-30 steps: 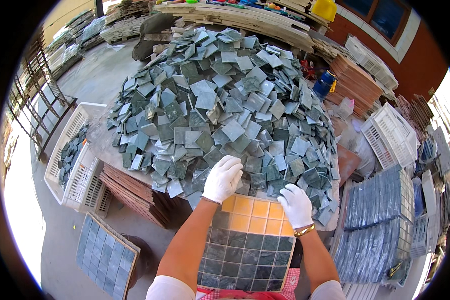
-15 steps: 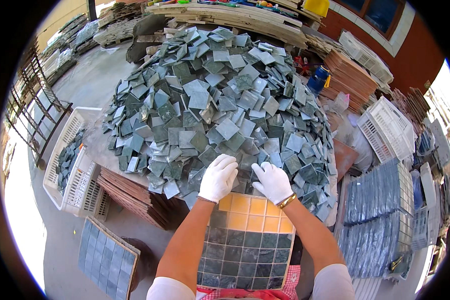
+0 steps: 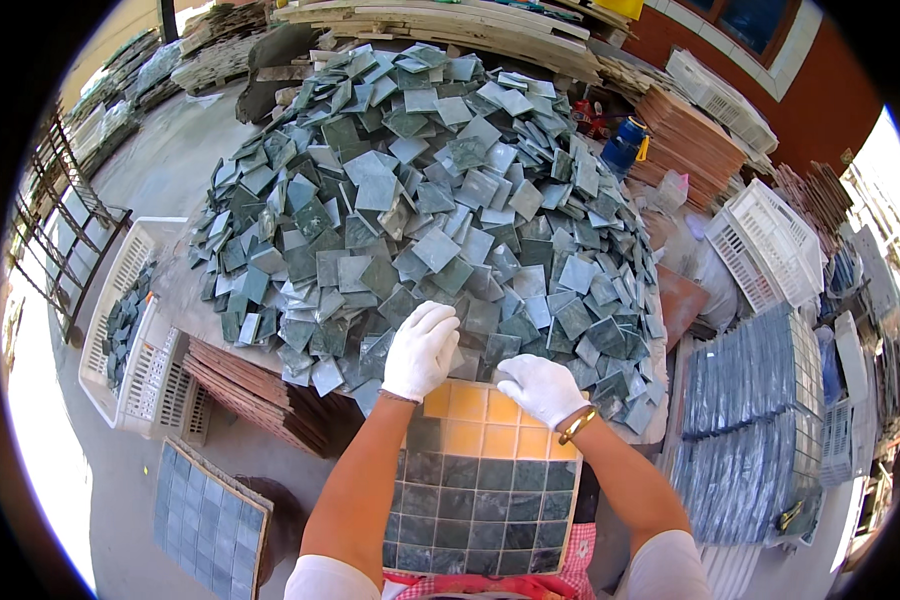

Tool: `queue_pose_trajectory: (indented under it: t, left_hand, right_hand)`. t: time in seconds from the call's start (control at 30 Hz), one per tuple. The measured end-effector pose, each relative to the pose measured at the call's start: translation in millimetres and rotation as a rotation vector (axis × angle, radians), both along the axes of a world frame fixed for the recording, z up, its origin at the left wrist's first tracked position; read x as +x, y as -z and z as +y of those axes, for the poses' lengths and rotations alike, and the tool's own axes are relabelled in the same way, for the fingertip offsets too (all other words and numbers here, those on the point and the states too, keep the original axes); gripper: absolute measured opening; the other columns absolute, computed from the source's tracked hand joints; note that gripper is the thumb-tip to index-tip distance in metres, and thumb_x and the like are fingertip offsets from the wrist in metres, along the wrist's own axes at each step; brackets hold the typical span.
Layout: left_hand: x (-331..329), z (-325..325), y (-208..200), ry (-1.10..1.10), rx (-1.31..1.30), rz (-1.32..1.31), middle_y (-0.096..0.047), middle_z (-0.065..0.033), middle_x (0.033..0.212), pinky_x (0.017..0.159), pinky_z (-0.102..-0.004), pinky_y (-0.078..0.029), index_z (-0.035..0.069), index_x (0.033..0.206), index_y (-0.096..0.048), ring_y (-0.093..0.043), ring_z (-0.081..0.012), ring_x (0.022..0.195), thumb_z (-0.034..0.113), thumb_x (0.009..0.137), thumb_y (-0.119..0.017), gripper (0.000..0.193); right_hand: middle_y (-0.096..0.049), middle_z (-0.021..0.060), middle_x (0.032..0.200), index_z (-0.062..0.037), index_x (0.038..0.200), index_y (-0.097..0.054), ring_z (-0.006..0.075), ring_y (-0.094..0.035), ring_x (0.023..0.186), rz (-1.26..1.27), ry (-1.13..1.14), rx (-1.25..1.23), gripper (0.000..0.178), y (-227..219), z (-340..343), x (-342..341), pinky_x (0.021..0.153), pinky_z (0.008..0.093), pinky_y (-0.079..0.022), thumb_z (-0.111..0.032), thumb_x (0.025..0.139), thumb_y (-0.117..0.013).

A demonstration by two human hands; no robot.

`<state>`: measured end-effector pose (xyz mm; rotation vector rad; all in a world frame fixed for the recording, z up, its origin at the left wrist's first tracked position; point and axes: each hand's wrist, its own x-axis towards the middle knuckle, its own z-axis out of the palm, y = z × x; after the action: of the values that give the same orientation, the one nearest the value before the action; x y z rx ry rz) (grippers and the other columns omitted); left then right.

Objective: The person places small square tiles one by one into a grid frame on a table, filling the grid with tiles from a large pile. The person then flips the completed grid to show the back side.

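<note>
A framed grid board [image 3: 475,503] rests at my lap, its lower rows filled with dark green square stone tiles. Its upper cells show a bare orange-yellow base [image 3: 484,442], with one grey tile at the left of the second row. My left hand [image 3: 422,352], in a white glove, is at the near edge of a large heap of loose green-grey tiles [image 3: 410,215], fingers together and curled down. My right hand [image 3: 544,388], gloved too, hovers by the board's upper right corner with fingers bent inward. What either hand's fingers hold is hidden.
White plastic crates stand at left [image 3: 130,370] and right [image 3: 768,245]. Stacked reddish boards [image 3: 255,390] lie beside the heap's support. A tile-covered panel [image 3: 207,522] sits lower left; stacked tile sheets [image 3: 740,430] stand on the right. A blue jug [image 3: 625,145] is behind.
My right hand has drawn back from the heap toward the board, its fingers now more curled. My left hand stays at the heap's edge. The whole view has shifted slightly.
</note>
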<state>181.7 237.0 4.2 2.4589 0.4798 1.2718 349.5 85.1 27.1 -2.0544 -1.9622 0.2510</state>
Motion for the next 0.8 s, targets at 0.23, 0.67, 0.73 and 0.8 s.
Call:
queue_pose_trajectory:
  t: [0.23, 0.67, 0.73, 0.8]
  left_hand:
    - [-1.4, 2.5, -2.3, 0.026, -0.015, -0.002, -0.063, -0.0125, 0.104, 0.087, -0.0399, -0.049, 0.000, 0.093, -0.063, -0.058, -0.0320, 0.101, 0.005, 0.077, -0.064, 0.017]
    - [-1.8, 1.4, 0.6, 0.019, -0.013, -0.022, -0.063, -0.0124, 0.104, 0.091, -0.0405, -0.047, 0.000, 0.091, -0.062, -0.057, -0.0321, 0.103, 0.005, 0.078, -0.063, 0.014]
    - [-2.5, 1.3, 2.3, 0.015, -0.008, -0.025, -0.063, -0.0124, 0.103, 0.091, -0.0405, -0.047, 0.000, 0.091, -0.062, -0.057, -0.0320, 0.103, 0.005, 0.078, -0.063, 0.014]
    - [-2.5, 2.2, 0.7, 0.008, 0.003, -0.030, -0.063, -0.0124, 0.103, 0.091, -0.0405, -0.047, 0.000, 0.091, -0.062, -0.057, -0.0319, 0.103, 0.005, 0.078, -0.063, 0.014]
  right_hand:
    - [-0.060, 0.0049, 0.094, -0.0087, 0.105, -0.054, 0.0219, -0.064, 0.074, -0.267, -0.107, 0.183, 0.023, 18.0, 25.4, -27.3, 0.056, 0.0339, -0.053, -0.013, 0.083, -0.057]
    - [-0.064, 0.0111, 0.082, -0.0099, 0.086, -0.060, 0.0310, -0.066, 0.076, -0.143, 0.220, 0.011, 0.016, 18.2, 21.2, -35.5, 0.061, 0.0440, -0.054, -0.026, 0.084, -0.061]
    - [-0.064, 0.0123, 0.082, -0.0095, 0.086, -0.059, 0.0310, -0.067, 0.076, -0.122, 0.354, 0.023, 0.017, 23.9, 25.4, -45.9, 0.062, 0.0450, -0.053, -0.026, 0.083, -0.062]
    - [-0.068, 0.0164, 0.091, -0.0079, 0.101, -0.064, 0.0325, -0.067, 0.085, 0.092, 0.475, -0.068, 0.028, 12.4, 31.0, -49.9, 0.074, 0.0435, -0.053, -0.024, 0.078, -0.066]
